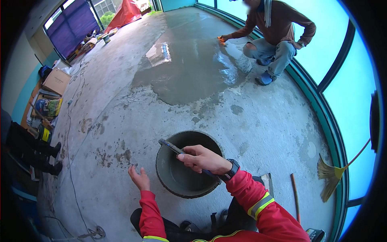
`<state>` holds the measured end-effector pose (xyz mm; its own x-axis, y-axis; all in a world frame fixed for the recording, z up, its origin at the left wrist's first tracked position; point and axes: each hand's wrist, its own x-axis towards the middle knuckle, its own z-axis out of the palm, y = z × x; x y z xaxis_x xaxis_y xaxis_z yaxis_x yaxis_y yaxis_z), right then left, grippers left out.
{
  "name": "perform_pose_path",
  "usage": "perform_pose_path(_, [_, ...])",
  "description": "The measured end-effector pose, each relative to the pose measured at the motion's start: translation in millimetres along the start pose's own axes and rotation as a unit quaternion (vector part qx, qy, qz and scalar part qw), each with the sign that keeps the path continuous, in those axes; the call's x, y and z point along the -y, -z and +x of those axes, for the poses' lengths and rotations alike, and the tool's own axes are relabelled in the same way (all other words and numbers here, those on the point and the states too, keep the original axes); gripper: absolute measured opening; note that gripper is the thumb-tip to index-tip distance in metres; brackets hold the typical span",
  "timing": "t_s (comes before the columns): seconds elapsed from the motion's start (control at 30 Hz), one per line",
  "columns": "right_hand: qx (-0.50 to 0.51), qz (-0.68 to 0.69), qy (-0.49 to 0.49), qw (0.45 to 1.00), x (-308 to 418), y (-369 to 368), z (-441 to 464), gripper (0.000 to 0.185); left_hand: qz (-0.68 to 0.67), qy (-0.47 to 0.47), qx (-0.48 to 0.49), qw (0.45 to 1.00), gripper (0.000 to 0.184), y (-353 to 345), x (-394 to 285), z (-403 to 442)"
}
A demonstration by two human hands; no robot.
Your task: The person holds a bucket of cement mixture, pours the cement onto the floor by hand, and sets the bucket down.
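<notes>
Now gripping grey bar (171, 146) over bucket (163, 171) in my right hand (205, 159), left hand (140, 178) hovering unclenched; firm hold likely helping control.

Bright glare and bowed edges

Bright daylight enters through tall, pale-cyan window panes (327, 45) right of the smooth, wet grey cement patch (181, 82), which throws back white glints. Far left of the patch, it is dimmer. Fisheye distortion bows straight lines around it; corners go black.

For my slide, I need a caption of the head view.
Right hand gripping a narrow bar over a bucket, left hand beside it; a co-worker crouches by wet cement.
</notes>
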<state>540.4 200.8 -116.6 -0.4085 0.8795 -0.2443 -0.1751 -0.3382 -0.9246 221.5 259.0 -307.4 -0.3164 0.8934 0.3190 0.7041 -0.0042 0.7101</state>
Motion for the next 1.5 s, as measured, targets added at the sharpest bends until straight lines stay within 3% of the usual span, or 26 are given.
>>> perform_pose_path(1.5, [-0.004, -0.005, 0.004, 1.0, 0.6, 3.8, -1.8, 0.035, 0.011, 0.011, 0.027, 0.999, 0.04, -4.4, 3.6, -0.4])
